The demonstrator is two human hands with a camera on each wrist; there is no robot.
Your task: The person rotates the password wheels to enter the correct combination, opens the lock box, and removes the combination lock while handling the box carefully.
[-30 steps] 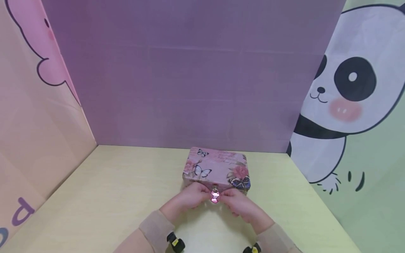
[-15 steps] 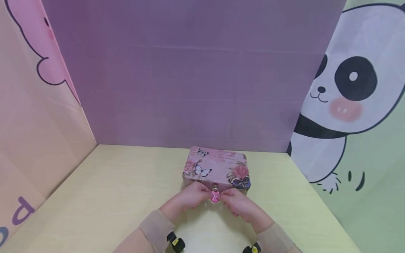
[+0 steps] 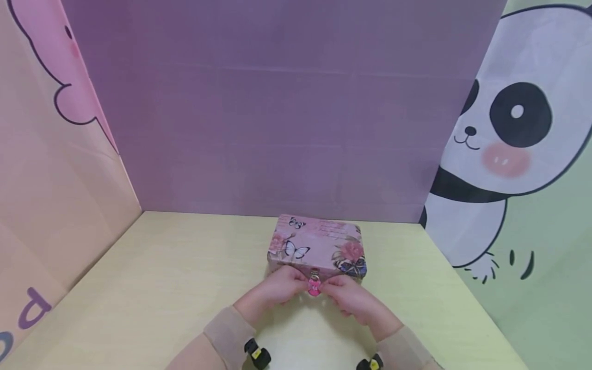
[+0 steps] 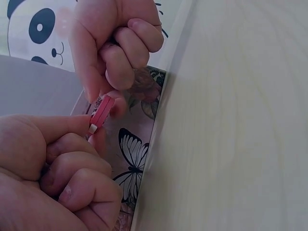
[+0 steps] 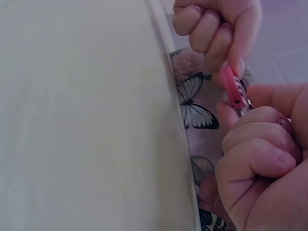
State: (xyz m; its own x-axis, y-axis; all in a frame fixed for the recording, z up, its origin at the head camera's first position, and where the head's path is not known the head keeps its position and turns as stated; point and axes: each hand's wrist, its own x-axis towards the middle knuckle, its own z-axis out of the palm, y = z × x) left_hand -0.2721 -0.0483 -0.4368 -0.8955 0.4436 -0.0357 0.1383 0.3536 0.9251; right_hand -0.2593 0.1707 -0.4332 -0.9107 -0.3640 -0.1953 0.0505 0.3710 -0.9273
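Observation:
A pink tin box [image 3: 319, 239] printed with butterflies and flowers stands with its lid down on the table. From the clasp at its front hangs a small pink padlock [image 3: 314, 287] with a metal shackle. My left hand [image 3: 281, 285] pinches one side of the padlock, and my right hand [image 3: 349, 295] pinches the other. In the left wrist view, the padlock [image 4: 102, 111] is seen edge-on between both hands' thumbs and fingers. The right wrist view shows small light marks along the edge of the padlock [image 5: 231, 86]; they are too blurred to read. Fingertips partly cover it.
The pale wooden table [image 3: 194, 267] runs back to a purple panel [image 3: 277, 113] just behind the box. A panda-printed wall [image 3: 522, 216] bounds the right side, and a pink printed wall [image 3: 60, 195] the left.
Both hands and the box keep their places. The bright glare on the padlock's face has faded, and its pink colour shows more.

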